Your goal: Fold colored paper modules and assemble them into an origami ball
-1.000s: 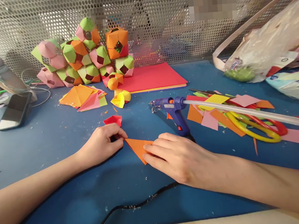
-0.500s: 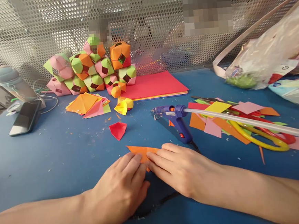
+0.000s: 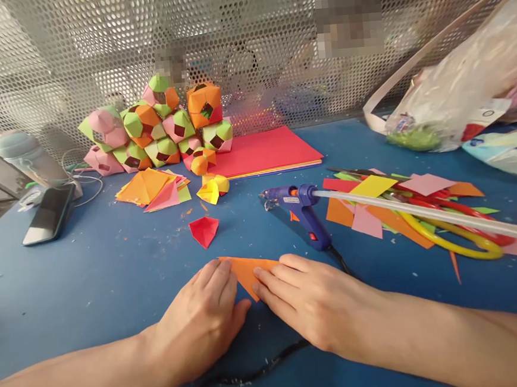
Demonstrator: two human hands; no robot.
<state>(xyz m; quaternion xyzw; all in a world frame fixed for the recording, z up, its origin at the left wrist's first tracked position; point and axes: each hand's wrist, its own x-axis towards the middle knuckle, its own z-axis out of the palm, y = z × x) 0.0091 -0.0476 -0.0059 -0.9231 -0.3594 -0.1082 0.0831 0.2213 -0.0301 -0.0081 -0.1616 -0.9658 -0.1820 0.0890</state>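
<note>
A folded piece of orange paper (image 3: 246, 273), roughly triangular with its point towards me, lies flat on the blue table. The fingertips of my left hand (image 3: 205, 314) rest at its left corner; that hand is open, its fingers laid forward and the thumb apart. Pressing on the paper's right part are the stretched fingers of my right hand (image 3: 309, 300), also open, which cover that side. Just beyond the paper sits a small folded red paper piece (image 3: 205, 231). A blue glue gun (image 3: 302, 205) with a long clear glue stick (image 3: 376, 204) stands past my right hand.
Folded paper balls (image 3: 164, 148) are stacked at the back left beside red sheets (image 3: 268, 151). Loose paper squares (image 3: 144, 186), a phone (image 3: 49, 215) and a bottle (image 3: 25, 155) are on the left. Yellow-handled scissors (image 3: 463, 243) and scraps lie right; a black cable (image 3: 263, 369) runs near me.
My left hand has slid left and outward along the paper, so more of the orange surface shows. My right hand stays nearly in place on it. The camera view has shifted slightly.
</note>
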